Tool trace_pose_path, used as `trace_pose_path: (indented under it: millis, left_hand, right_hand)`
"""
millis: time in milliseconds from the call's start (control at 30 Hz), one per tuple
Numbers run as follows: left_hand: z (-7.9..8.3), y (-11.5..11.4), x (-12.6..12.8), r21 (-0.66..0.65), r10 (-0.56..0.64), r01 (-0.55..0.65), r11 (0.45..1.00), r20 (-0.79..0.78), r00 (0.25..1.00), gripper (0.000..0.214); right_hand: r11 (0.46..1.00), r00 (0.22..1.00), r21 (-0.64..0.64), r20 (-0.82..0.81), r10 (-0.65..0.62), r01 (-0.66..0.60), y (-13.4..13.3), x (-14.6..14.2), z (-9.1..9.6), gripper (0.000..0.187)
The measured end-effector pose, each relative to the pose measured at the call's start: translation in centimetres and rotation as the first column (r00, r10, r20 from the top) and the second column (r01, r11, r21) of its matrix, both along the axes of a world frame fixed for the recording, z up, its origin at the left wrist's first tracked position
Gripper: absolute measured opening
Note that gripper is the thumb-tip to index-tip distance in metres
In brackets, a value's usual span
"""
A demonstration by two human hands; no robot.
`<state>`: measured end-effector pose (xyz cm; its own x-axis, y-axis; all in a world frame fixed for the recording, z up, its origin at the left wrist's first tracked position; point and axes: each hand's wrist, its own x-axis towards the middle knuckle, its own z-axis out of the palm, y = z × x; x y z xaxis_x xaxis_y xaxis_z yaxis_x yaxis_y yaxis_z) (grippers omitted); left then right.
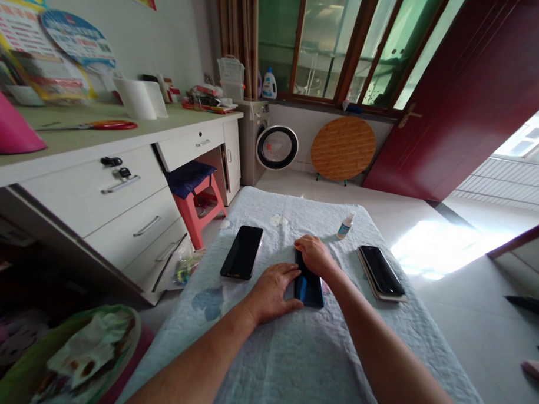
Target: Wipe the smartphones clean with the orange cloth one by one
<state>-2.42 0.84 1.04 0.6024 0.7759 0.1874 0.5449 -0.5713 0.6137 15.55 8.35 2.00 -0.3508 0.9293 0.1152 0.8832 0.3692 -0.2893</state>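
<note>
A dark smartphone (310, 290) lies flat on the cloth-covered table between my hands. My left hand (278, 289) holds it along its left side, fingers near the middle and thumb close to the lower corner. At the phone's upper end is my right hand (314, 254), its fingers curled closed over the glass; whatever they may hold is hidden. To the left lies another black smartphone (242, 252), screen up. A small spray bottle (345, 226) stands beyond my right hand. On the right, a black phone (382, 270) rests on a flat, light-coloured object (368, 275).
The table wears a pale blue quilted cloth (292, 354). Left of it are a white desk (97, 202), a pink stool (197, 210) and a bin with waste (132, 324). A washing machine (252, 132) with its door open and a round wooden tabletop (343, 146) stand behind.
</note>
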Motion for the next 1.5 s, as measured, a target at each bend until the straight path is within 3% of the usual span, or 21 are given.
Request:
trace_pose_path:
  millis: [333,700,967,1233,1400,1500]
  left_hand:
    - [0.1,-0.3,0.5,0.015,0.059,-0.059,0.998,-0.018,0.998,0.065]
    - [0.3,-0.5,0.6,0.045,0.062,-0.060,0.997,-0.037,0.997,0.065]
    - [0.2,-0.3,0.5,0.049,0.038,-0.037,0.998,-0.028,0.999,0.064]
    - [0.3,-0.3,0.4,0.047,0.032,-0.030,0.998,-0.038,0.999,0.065]
    - [0.4,-0.3,0.3,0.075,-0.003,0.002,0.997,0.004,1.000,0.066]
    - [0.4,-0.3,0.3,0.078,-0.002,0.001,0.997,0.010,1.000,0.066]
  right_hand:
    - [0.998,0.997,-0.053,0.067,0.036,-0.032,2.1,1.1,-0.2,0.028]
    - [0.997,0.997,-0.038,0.024,-0.070,0.071,0.5,5.1,-0.3,0.030]
    - [0.989,0.986,0.090,-0.130,-0.106,0.118,-0.8,3.7,-0.8,0.026]
    - [0.996,0.992,0.086,-0.123,0.029,-0.018,-2.0,0.5,-0.4,0.025]
    - [0.988,0.970,-0.016,-0.193,0.147,-0.153,-3.1,0.6,0.1,0.024]
    - [0.986,0.962,-0.036,-0.232,0.148,-0.160,-3.1,0.8,0.1,0.024]
